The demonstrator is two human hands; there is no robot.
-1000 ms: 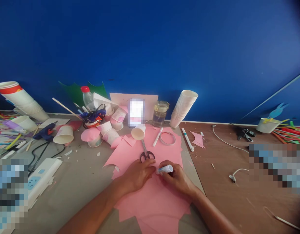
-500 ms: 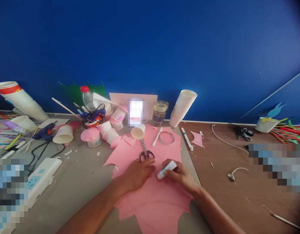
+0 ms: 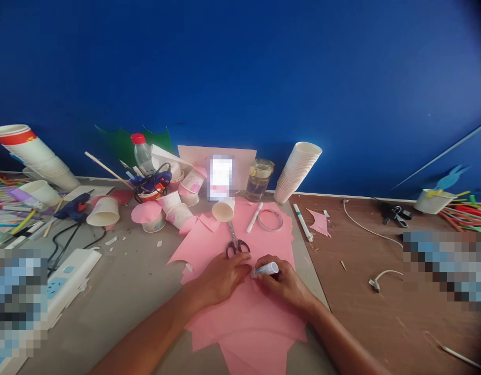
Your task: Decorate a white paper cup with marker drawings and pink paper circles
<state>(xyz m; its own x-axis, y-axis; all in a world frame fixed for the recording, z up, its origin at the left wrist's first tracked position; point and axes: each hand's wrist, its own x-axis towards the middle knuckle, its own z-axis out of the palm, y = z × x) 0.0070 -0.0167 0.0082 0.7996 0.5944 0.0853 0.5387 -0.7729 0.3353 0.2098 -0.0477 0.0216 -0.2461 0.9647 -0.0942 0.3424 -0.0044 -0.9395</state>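
My right hand [image 3: 285,284] is closed around a short white tube, a glue stick [image 3: 267,269] by its look, with its lower end down at the pink paper. My left hand [image 3: 224,278] bends its fingers down onto the pink paper [image 3: 248,338], pressing it beside the stick; its thumb is partly hidden. Black-handled scissors [image 3: 237,245] lie just beyond the left fingertips. Their blades point to a paper cup [image 3: 223,210] resting on its side. A white marker [image 3: 255,217] and a roll of clear tape [image 3: 270,220] lie on the sheets farther back.
A lit phone [image 3: 221,177] leans at the back beside a glass jar [image 3: 259,179] and a tall cup stack [image 3: 298,172]. Pink-covered cups [image 3: 177,214] and a glue gun [image 3: 74,205] stand left, near a power strip [image 3: 74,276]. Cables [image 3: 375,284] lie right.
My right hand has turned the glue stick and brought it down and left, close to the left fingertips. The left hand stays in place. The whole view has shifted slightly.
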